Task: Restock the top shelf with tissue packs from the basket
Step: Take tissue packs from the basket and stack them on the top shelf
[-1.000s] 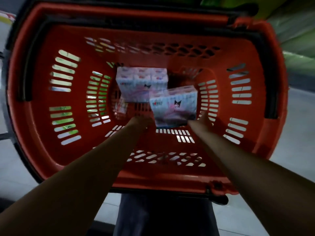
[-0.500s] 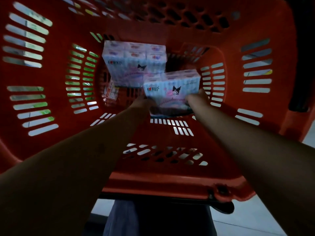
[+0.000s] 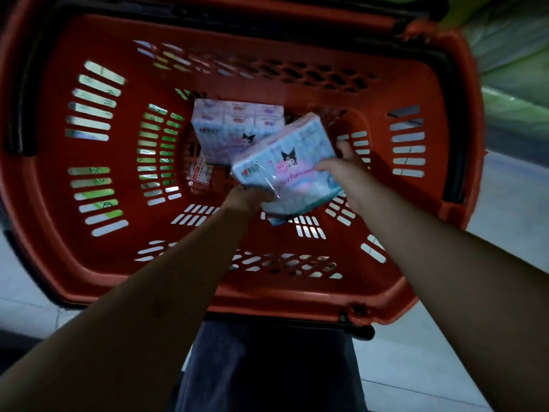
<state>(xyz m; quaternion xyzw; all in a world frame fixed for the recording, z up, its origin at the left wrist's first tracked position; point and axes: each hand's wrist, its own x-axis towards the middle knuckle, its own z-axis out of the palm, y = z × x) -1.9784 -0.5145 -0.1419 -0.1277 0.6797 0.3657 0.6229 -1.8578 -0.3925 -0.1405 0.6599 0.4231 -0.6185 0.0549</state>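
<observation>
Orange basket (image 3: 297, 298): one tissue pack (image 3: 228, 129) on its floor; a tilted pack (image 3: 285, 171) above, gripped at its edges by left hand (image 3: 246, 199) and right hand (image 3: 341, 171).

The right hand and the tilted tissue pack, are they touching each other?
Touching. The head view shows the right hand with its thumb laid over the front face of the tilted tissue pack, no gap between them.

Between the fingers (image 3: 325, 167) of left hand (image 3: 246, 199) and right hand (image 3: 344, 173): pale plastic-wrapped rectangular tissue pack (image 3: 282, 173). Beyond those fingers, inside red slotted plastic basket (image 3: 297, 295): second identical pack (image 3: 231, 129).
</observation>
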